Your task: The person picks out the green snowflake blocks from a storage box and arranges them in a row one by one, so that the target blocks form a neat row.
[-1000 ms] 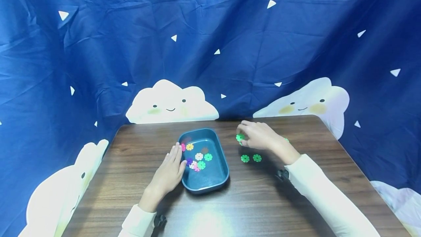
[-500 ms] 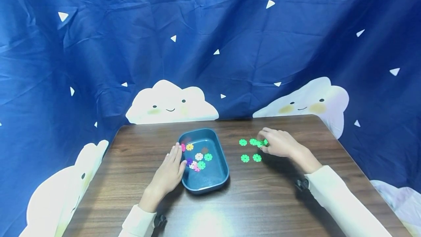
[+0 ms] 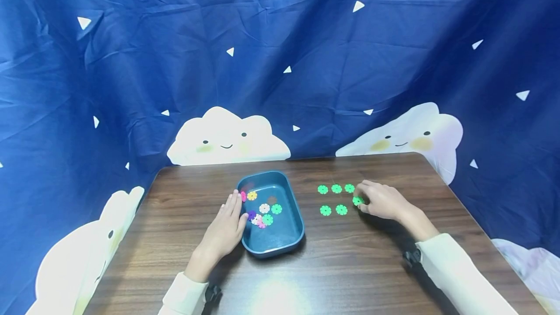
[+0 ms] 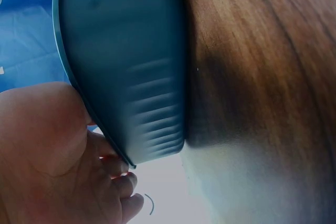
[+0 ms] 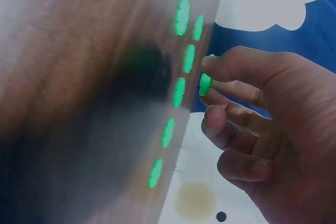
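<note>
My left hand point(image 3: 222, 231) lies with straight fingers along the left rim of a dark teal plastic tub point(image 3: 280, 243). In the left wrist view, the palm point(image 4: 47, 145) is against the tub's outer wall point(image 4: 121, 66). To the right of the tub, my right hand point(image 3: 384, 201) pinches a green snowflake disc point(image 3: 358, 201) between thumb and fingertips. The right wrist view shows this disc point(image 5: 205, 84) edge-on, apart from the tabletop. Beside the hand, green snowflake discs point(image 3: 336, 188) lie in two short rows; others behind the hand show only in the right wrist view point(image 5: 168, 132).
Inside the tub are several loose snowflake discs, among them a yellow one point(image 3: 252, 196), a purple one point(image 3: 251, 215) and a green one point(image 3: 276, 209). The brown wooden table point(image 3: 350, 271) ends at a blue curtain point(image 3: 323, 62) with white clouds.
My right hand has moved right and then slightly nearer, holding a green snowflake disc. Three discs now lie in the far row. The left hand and tub have stayed put.
</note>
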Available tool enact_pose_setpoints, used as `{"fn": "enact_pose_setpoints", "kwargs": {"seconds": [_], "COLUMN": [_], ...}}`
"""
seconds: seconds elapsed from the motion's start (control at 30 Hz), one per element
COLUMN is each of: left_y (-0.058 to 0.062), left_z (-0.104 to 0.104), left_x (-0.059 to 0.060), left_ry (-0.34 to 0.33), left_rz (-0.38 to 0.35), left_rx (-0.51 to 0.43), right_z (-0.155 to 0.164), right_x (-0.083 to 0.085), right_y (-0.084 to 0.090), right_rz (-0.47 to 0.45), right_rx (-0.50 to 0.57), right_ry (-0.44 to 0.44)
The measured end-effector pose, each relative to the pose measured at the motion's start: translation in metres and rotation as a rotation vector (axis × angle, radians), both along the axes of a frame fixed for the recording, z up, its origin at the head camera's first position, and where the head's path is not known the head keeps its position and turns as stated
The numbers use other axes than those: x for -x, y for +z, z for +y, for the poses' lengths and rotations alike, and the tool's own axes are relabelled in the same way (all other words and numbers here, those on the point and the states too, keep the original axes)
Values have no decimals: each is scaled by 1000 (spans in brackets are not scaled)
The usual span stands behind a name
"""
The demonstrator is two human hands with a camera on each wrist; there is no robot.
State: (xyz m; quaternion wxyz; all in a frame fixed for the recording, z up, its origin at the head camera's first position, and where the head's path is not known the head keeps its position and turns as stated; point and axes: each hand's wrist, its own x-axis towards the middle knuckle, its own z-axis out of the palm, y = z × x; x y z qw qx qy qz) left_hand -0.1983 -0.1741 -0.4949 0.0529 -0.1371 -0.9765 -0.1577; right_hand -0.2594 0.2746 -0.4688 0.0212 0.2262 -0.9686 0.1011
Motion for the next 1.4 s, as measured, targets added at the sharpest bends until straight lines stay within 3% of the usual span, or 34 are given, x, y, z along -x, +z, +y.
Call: {"fn": "enact_pose_setpoints", "kwargs": {"seconds": [0.53, 1.4], "left_y": [2, 0], "left_z": [2, 0], "left_x": [0, -1], "left_ry": [0, 13], "left_rz": [19, -15], "left_rx": [-10, -5], "right_z": [2, -1], "right_x": [-1, -1], "right_y": [-27, -27], "right_rz": [-29, -21], "right_rx": [-10, 4], "right_ry": [-12, -26]}}
